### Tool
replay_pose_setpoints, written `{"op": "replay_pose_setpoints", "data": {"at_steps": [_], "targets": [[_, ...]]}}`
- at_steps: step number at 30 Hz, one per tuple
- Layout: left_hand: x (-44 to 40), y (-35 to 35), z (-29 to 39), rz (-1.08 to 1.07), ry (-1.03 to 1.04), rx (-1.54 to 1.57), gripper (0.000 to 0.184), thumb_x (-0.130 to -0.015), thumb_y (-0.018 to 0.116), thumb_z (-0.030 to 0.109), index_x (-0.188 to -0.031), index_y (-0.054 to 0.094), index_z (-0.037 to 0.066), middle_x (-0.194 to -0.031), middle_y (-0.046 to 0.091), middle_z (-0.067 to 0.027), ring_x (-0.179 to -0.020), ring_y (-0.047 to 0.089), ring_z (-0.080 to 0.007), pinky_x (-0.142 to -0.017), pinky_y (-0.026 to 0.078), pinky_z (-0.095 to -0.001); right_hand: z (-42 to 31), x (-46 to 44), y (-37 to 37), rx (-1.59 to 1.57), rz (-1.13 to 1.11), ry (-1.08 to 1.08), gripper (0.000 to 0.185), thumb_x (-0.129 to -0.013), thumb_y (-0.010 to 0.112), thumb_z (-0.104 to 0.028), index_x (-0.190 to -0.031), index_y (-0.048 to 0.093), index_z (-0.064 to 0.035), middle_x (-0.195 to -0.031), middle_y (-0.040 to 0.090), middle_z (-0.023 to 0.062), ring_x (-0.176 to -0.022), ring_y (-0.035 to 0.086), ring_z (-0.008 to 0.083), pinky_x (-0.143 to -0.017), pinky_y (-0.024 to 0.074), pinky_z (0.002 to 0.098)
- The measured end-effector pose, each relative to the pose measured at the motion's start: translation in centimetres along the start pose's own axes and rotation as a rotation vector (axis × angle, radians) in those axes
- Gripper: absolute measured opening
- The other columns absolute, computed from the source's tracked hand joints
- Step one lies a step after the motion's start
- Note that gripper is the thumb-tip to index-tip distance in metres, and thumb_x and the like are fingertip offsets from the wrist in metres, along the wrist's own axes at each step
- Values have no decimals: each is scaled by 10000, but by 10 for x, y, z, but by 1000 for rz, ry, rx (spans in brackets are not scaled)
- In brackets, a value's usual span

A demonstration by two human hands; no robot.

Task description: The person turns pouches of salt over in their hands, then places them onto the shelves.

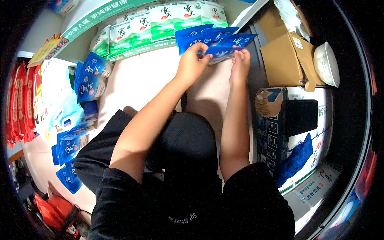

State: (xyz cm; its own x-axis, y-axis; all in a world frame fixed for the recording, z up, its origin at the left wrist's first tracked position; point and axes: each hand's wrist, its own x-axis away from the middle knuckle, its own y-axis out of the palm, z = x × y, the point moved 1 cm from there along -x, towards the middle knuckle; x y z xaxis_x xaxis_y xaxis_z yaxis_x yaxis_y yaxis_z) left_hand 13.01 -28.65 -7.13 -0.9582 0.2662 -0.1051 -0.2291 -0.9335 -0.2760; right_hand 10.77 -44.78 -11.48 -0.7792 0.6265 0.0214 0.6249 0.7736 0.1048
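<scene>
Near the foot of the shelf stand several blue pouches point(216, 44) with white lettering, overlapping each other. My left hand point(193, 62) is at the left side of the front pouch, its thumb and fingers closed on the edge. At the lower right edge of that same pouch, my right hand point(240, 66) grips with curled fingers. Behind them, white-and-green packets point(162, 22) stand in a row on the shelf. Part of the pouches' lower side is hidden by my hands.
More blue pouches point(91, 78) stand to the left, with others point(72, 146) lower down. An opened cardboard box point(280, 60) and a white bowl point(326, 64) are at right. A dark phone-like slab point(301, 117) and blue cloth point(296, 160) lie on a carton. Red packets point(22, 100) hang far left.
</scene>
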Motion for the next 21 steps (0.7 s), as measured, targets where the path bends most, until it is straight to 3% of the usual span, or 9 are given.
{"op": "replay_pose_setpoints", "data": {"at_steps": [3,7,10,12,13,14,16,17,21], "targets": [[2,-4,6,-85,-12,-257,238,-747,631,145,-943,590,17,-829,615,-78,-709,570,-138,-650,455,-279,-16,8,1,-92,-144,-4,196,-839,429,-104,-1034,426,-87,-1047,530,56,-950,453,133,-827,322,309],[8,-15,10,-16,21,-317,197,-758,623,172,-882,616,20,-744,616,-77,-651,550,-123,-626,445,-262,-26,19,7,-74,-111,-36,202,-836,438,-72,-1037,431,-61,-1042,530,78,-940,466,136,-827,346,296],[16,-34,16,50,40,-186,177,-770,613,169,-868,613,21,-733,602,-43,-647,522,-100,-615,424,-233,-54,32,14,-97,-149,-79,184,-830,456,-45,-1012,455,-19,-1010,541,93,-901,491,128,-816,368,271],[25,-53,32,18,99,93,157,-787,584,145,-858,594,6,-717,592,-67,-651,535,-130,-620,432,-251,-75,38,21,-123,-265,-197,193,-824,477,-37,-1007,457,22,-941,556,98,-835,518,127,-760,406,240],[33,-65,45,6,84,227,137,-815,562,140,-817,563,3,-697,561,-19,-651,479,-68,-603,410,-218,-95,49,27,-119,-351,-242,190,-819,498,-38,-995,469,28,-892,570,86,-802,525,111,-733,418,231],[41,-78,51,-2,12,220,138,-834,541,148,-814,529,12,-707,552,-8,-662,473,-56,-620,402,-212,-112,59,35,-120,-381,-290,157,-819,504,-33,-962,490,29,-857,577,77,-771,531,101,-709,423,222],[55,-98,69,28,150,571,131,-843,531,156,-831,516,27,-745,562,-7,-676,484,-53,-657,403,-204,-141,78,54,-121,-435,-370,136,-812,510,-13,-938,503,35,-853,578,72,-761,530,92,-700,421,208],[65,-107,80,83,112,639,118,-846,526,153,-839,512,37,-777,573,-13,-700,504,-61,-685,405,-200,-153,88,64,-155,-450,-375,139,-800,520,4,-934,507,41,-847,579,68,-746,528,83,-689,421,197],[105,-142,102,27,40,579,299,-769,624,132,-1027,537,8,-922,603,-63,-824,555,-102,-750,451,-250,-189,126,104,-291,-554,-384,149,-790,532,10,-937,519,32,-821,585,66,-722,533,78,-656,430,195]]}}
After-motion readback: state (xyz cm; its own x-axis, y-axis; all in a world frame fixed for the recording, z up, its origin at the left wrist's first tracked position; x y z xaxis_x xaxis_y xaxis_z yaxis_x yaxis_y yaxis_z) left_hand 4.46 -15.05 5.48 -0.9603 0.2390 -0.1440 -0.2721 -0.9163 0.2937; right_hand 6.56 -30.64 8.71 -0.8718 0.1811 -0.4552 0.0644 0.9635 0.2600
